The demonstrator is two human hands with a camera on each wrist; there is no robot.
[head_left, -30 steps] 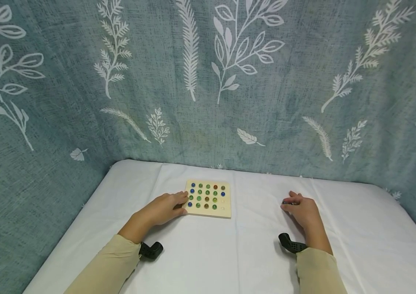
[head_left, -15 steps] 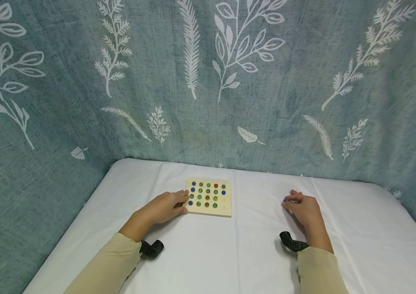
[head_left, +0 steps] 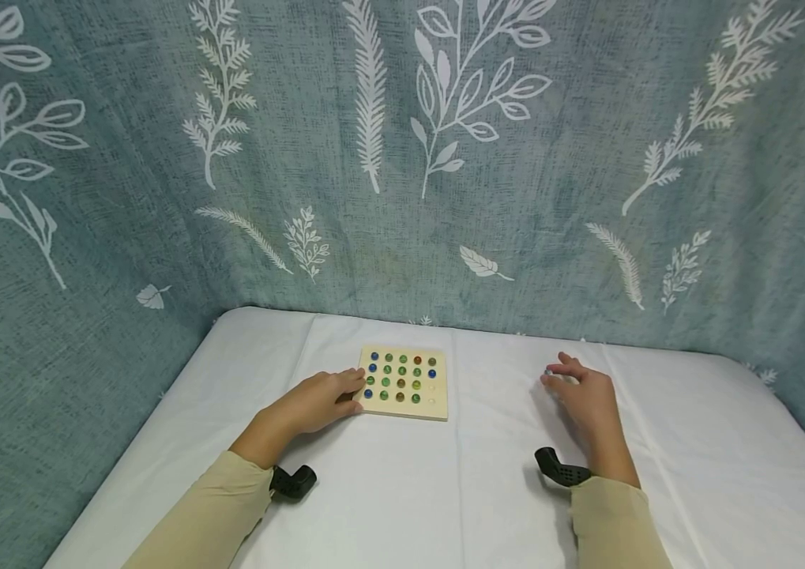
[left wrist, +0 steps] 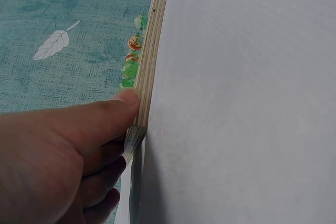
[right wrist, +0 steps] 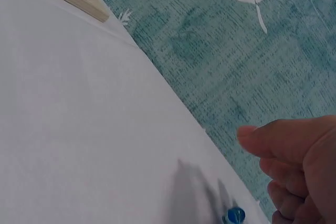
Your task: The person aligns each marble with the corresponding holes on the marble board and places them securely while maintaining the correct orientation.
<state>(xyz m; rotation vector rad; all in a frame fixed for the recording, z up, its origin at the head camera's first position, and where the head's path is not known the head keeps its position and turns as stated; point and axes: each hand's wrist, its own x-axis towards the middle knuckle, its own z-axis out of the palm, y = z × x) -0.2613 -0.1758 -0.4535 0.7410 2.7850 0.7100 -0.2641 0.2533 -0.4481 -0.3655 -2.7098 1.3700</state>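
A wooden marble board [head_left: 439, 408] lies left of the table's middle, set with rows of glass marbles, mostly green and blue. At its near right corner, two hollows hold no marble. My left hand [head_left: 317, 403] grips the board's left edge, thumb on the near side; in the left wrist view the thumb presses its layered edge. My right hand [head_left: 590, 403] is raised a little over the table at the right, a small bluish marble [head_left: 548, 371] at its thumb and index tips. The right wrist view shows a blue marble [right wrist: 236, 215] on the cloth below the curled fingers; the thumb hides the index tip.
White cloth [head_left: 487, 490] covers the table, with light creases. A teal curtain with white leaf prints [head_left: 402, 237] hangs behind it and along the left side. Black devices [head_left: 293, 484] are strapped at both wrists, below beige sleeves [head_left: 210, 506].
My right hand has risen off the cloth and shifted slightly forward and left, the small marble at its fingertips moving with it. The left hand and the board stay in place.
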